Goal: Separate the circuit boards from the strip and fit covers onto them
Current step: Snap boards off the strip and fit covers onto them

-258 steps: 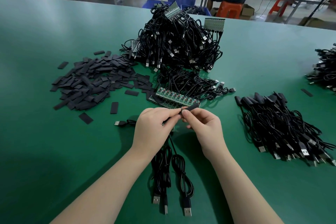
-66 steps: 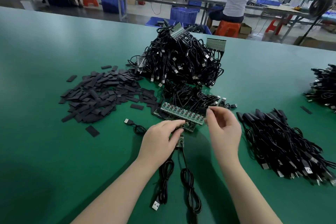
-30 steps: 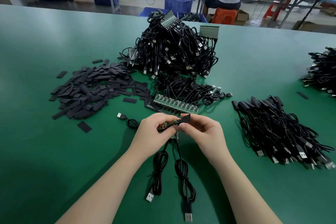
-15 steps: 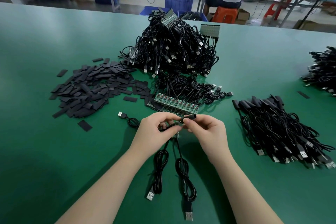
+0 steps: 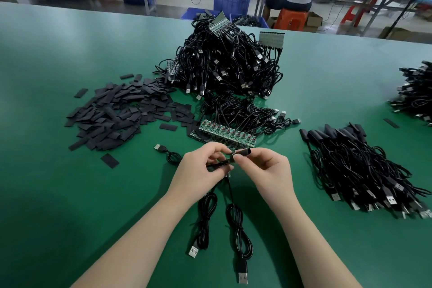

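Since half a second ago, my right hand (image 5: 264, 168) has slid the black cover (image 5: 243, 152) a little further along toward my left hand (image 5: 201, 168); both hands otherwise stay in the same spot above the worktop (image 5: 70, 194). Right grip: thumb and forefinger curled and pinching the cover at its near end. Left grip: fingers curled round the cable end with the board; the board itself is mostly hidden by the fingers, so I cannot tell how far it sits inside the cover.

Two cables (image 5: 233, 217) hang from my left hand and lie coiled on the worktop toward me, their USB plugs nearest the camera. A third plug (image 5: 159, 147) lies just left of my left hand.

Board strip (image 5: 226, 134), unchanged: lies flat just beyond my hands, its cables running back to the large cable heap (image 5: 224, 65). Loose covers (image 5: 121, 114), unchanged: spread in a flat pile to the left of the strip. Finished cables (image 5: 362, 170), unchanged: bundled to the right, well apart from my hands.
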